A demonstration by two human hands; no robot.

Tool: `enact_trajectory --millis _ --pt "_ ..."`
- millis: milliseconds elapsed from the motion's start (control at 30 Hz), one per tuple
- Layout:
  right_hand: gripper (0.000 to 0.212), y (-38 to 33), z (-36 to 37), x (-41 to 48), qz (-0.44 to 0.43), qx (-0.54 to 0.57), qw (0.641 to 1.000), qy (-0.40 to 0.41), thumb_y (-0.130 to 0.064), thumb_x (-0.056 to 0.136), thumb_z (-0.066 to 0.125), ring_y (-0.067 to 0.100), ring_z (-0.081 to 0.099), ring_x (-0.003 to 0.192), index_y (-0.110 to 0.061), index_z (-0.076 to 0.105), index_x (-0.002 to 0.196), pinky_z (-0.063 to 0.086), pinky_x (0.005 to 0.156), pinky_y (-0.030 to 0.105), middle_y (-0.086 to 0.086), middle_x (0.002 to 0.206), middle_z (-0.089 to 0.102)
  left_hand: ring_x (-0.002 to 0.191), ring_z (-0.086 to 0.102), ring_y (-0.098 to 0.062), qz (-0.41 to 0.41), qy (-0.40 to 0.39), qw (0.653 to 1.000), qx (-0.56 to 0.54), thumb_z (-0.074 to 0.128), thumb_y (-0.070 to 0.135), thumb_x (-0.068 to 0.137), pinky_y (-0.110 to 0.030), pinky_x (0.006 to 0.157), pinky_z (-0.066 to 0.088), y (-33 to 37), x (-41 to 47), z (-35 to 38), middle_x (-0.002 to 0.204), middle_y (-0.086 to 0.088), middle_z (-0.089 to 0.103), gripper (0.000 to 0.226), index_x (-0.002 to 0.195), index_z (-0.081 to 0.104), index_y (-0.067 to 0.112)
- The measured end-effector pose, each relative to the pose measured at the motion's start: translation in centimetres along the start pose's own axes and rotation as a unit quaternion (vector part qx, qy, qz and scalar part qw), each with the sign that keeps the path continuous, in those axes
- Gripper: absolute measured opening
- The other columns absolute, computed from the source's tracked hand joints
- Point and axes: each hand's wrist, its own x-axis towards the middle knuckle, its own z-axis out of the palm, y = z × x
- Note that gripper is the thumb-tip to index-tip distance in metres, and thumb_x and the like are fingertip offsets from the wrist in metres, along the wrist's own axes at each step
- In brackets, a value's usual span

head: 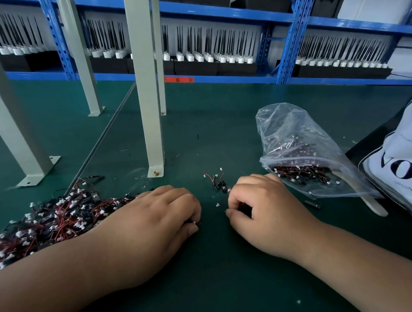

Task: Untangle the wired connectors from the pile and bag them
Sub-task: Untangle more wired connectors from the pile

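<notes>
Green bench mat [216, 284] is running under everything, w/ blue racking [294, 36] standing behind it. The pile of wired connectors [53, 217] is lying at the near left of the mat, red and black leads w/ white plugs all knotted together, its right end reaching up to the L hand [155, 218]. That hand is lying knuckles-up, fingers bent down, thumb and fingertips pinching a small connector [194, 222] against the mat. Just beside it the R hand [260, 207] is curling its fingers tight, thumb tucked in, closing on a dark piece [245, 208], too hidden to say what. A few loose connectors [216, 181] are sitting just beyond, btwn the hands. To the right a clear plastic bag [300, 152] is lying on its side, mouth end nearest the R hand, part-filled w/ connectors. A white tote [401, 163] w/ black lettering is sitting at the far right. Grey posts [149, 99] are standing bolted to the mat; trays of black antennas [220, 50] are filling the racking.
</notes>
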Motion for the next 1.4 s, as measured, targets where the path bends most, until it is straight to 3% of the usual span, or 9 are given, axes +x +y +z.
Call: enact_trajectory --millis 133,267,333,500,667,800,1067,1200,1400 --pt "0.015 -0.2 -0.3 -0.2 0.011 0.013 1.000 0.021 -0.014 0.079 0.067 0.012 0.048 0.065 -0.019 0.055 0.071 0.041 0.075 0.033 -0.009 0.064 0.053 0.086 0.043 -0.003 -0.005 0.007 1.000 0.002 0.037 0.042 0.096 -0.027 0.079 0.044 0.1 0.0 0.0 0.092 0.021 0.044 0.007 0.093 0.040 0.036" --pt "0.026 0.1 -0.3 -0.4 0.012 0.046 0.999 0.012 -0.006 0.079 0.065 0.003 0.044 0.058 -0.022 0.056 0.096 0.028 0.070 0.015 -0.013 0.066 0.054 0.085 0.042 -0.001 -0.019 0.012 1.000 0.003 0.053 0.033 0.093 -0.023 0.077 0.041 0.1 0.1 0.0 0.089 0.022 0.045 0.012 0.093 0.042 0.037" --pt "0.029 0.2 -0.2 -0.3 0.013 0.048 0.999 0.015 -0.005 0.078 0.063 0.002 0.044 0.061 -0.023 0.056 0.100 0.027 0.070 0.015 -0.014 0.067 0.052 0.085 0.041 0.001 -0.022 0.002 1.000 0.005 0.053 0.033 0.092 -0.021 0.078 0.039 0.0 0.2 -0.1 0.089 0.023 0.046 0.013 0.092 0.041 0.038" --pt "0.010 0.3 -0.1 -0.2 0.012 0.037 0.999 0.036 -0.024 0.080 0.068 0.009 0.052 0.075 -0.029 0.063 0.086 0.039 0.084 0.034 -0.012 0.079 0.054 0.088 0.041 0.003 -0.022 -0.008 1.000 0.001 0.053 0.033 0.092 -0.022 0.080 0.042 0.0 0.3 -0.2 0.091 0.023 0.047 0.010 0.092 0.044 0.039" --pt "0.006 0.2 0.0 -0.1 0.012 -0.004 1.000 -0.002 -0.029 0.081 0.069 0.009 0.050 0.083 -0.029 0.064 0.077 0.037 0.089 0.038 -0.012 0.082 0.052 0.097 0.050 0.000 -0.017 -0.010 1.000 -0.017 0.057 0.031 0.091 -0.030 0.086 0.048 0.1 0.3 -0.4 0.101 0.023 0.056 0.013 0.103 0.057 0.038" --pt "0.015 0.6 0.0 0.1 0.090 -0.049 0.995 0.020 -0.028 0.080 0.066 0.013 0.050 0.078 -0.024 0.058 0.068 0.037 0.083 0.035 -0.010 0.079 0.050 0.105 0.054 -0.001 -0.023 -0.002 1.000 -0.014 0.055 0.038 0.088 -0.030 0.092 0.049 0.4 0.2 -0.5 0.111 0.024 0.058 0.028 0.115 0.061 0.038" --pt "0.022 1.2 0.1 0.3 0.139 -0.025 0.988 0.069 -0.032 0.081 0.068 0.013 0.052 0.073 -0.024 0.056 0.064 0.040 0.081 0.034 -0.010 0.076 0.050 0.119 0.049 0.001 -0.025 -0.007 1.000 0.010 0.054 0.043 0.088 -0.023 0.102 0.041 0.4 0.0 -0.5 0.134 0.025 0.050 0.051 0.138 0.050 0.037" --pt "0.010 1.0 -0.1 0.2 0.090 0.022 0.990 0.102 -0.024 0.078 0.073 0.013 0.055 0.077 -0.028 0.064 0.079 0.045 0.083 0.039 -0.011 0.080 0.055 0.127 0.040 0.006 -0.011 -0.003 1.000 0.009 0.051 0.044 0.089 -0.028 0.105 0.041 0.2 -0.1 -0.4 0.142 0.030 0.040 0.056 0.144 0.038 0.042" --pt "0.026 0.3 0.2 -0.1 -0.097 0.060 0.988 0.102 -0.042 0.083 0.066 0.012 0.058 0.088 -0.025 0.071 0.102 0.043 0.084 0.042 -0.016 0.091 0.063 0.133 0.035 0.005 0.032 -0.018 0.999 0.005 0.049 0.042 0.090 -0.033 0.104 0.042 0.0 0.0 -0.4 0.149 0.031 0.029 0.062 0.149 0.029 0.041"
